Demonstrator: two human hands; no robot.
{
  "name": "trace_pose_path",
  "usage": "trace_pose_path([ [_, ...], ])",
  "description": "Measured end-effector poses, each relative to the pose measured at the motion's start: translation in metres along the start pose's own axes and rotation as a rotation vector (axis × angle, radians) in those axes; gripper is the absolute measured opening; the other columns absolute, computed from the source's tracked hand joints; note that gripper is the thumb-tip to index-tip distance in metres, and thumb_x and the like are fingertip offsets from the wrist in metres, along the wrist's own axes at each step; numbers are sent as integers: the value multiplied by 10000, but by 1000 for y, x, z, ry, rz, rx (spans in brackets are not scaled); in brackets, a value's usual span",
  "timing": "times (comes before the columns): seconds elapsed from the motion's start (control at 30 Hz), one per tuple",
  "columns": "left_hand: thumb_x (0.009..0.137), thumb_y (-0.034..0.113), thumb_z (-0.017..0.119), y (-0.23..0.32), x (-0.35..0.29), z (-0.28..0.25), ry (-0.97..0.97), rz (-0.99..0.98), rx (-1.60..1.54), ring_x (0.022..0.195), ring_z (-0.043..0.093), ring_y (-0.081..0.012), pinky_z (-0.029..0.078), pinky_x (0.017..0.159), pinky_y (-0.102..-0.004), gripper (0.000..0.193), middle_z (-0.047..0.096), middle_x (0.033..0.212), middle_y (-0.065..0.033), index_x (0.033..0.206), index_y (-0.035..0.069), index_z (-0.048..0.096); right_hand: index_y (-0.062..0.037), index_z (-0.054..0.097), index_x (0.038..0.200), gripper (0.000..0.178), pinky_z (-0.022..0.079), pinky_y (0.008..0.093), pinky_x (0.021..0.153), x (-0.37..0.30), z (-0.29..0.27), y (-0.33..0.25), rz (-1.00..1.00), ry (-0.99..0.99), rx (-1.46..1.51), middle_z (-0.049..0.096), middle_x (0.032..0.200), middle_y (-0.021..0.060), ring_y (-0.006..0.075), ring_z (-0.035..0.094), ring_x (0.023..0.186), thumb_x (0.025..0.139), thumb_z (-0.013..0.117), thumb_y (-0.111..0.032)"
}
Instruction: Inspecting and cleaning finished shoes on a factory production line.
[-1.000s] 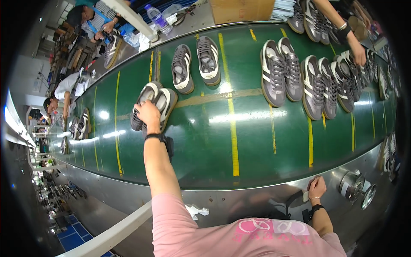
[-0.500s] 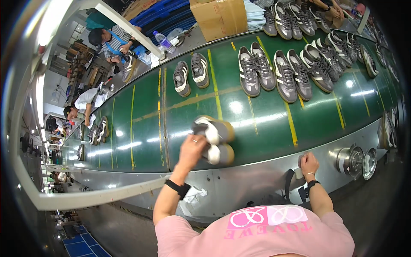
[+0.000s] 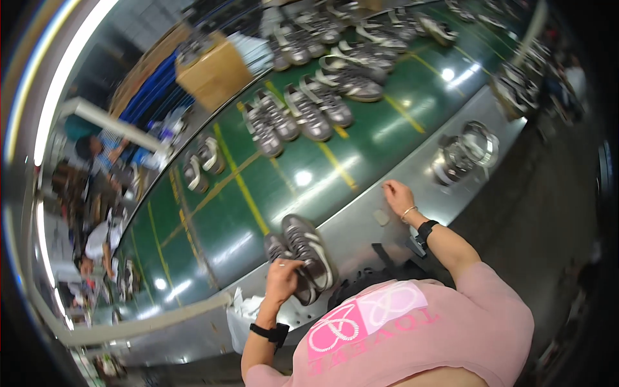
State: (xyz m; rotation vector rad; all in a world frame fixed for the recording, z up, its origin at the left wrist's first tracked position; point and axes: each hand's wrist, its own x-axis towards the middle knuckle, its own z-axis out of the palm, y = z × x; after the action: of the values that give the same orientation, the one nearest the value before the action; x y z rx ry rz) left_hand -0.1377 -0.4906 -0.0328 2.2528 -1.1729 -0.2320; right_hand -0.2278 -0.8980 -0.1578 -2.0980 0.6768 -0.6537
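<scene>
My left hand [image 3: 282, 278] grips a pair of grey sneakers [image 3: 311, 251] with white stripes. The pair is held together, toes pointing away, over the belt's near metal edge. Its right shoe shows its striped side; my fingers partly cover the left shoe. My right hand [image 3: 398, 196] is at the belt's near rim, fingers curled closed; anything inside them is hidden. Just beside it, a small pale block [image 3: 382, 217] lies on the metal ledge [image 3: 351, 242].
Several similar sneakers [image 3: 308, 113] stand in pairs on the green conveyor belt [image 3: 213, 238]. Round metal bowls [image 3: 456, 155] sit on the ledge at right. A cardboard box [image 3: 214, 73] stands behind the belt. At far left, two people work beside it, one in a white top [image 3: 98, 245].
My left hand has brought the sneakers nearer to me, and their tops now show. The whole view has turned. My right hand is now apart from the pale block.
</scene>
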Motion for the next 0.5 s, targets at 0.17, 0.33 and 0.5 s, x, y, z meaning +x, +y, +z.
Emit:
trace_pose_path([
  [0.17, 876, 87, 648, -19, 52, 13, 48, -311, -59, 923, 605, -319, 484, 840, -404, 259, 646, 1028, -169, 1131, 41, 649, -88, 667, 952, 106, 505, 389, 707, 16, -120, -53, -80, 277, -68, 677, 867, 87, 302, 640, 776, 865, 612, -108],
  [0.33, 888, 323, 657, -78, 107, 54, 56, -281, 73, 1125, 548, -429, 441, 967, -466, 493, 595, 1175, -292, 1207, -48, 587, -81, 655, 1029, 205, 476, 408, 852, 43, -238, -51, -239, 619, -404, 655, 981, 112, 328, 595, 962, 824, 649, -75],
  [0.5, 785, 517, 715, -112, 125, 68, -110, -574, 70, 1188, 544, -437, 428, 1014, -462, 772, 576, 1252, -318, 1237, -91, 569, -60, 673, 1034, 242, 494, 414, 856, 53, -279, 2, -101, 294, -274, 665, 1012, 150, 342, 628, 974, 800, 697, -116],
])
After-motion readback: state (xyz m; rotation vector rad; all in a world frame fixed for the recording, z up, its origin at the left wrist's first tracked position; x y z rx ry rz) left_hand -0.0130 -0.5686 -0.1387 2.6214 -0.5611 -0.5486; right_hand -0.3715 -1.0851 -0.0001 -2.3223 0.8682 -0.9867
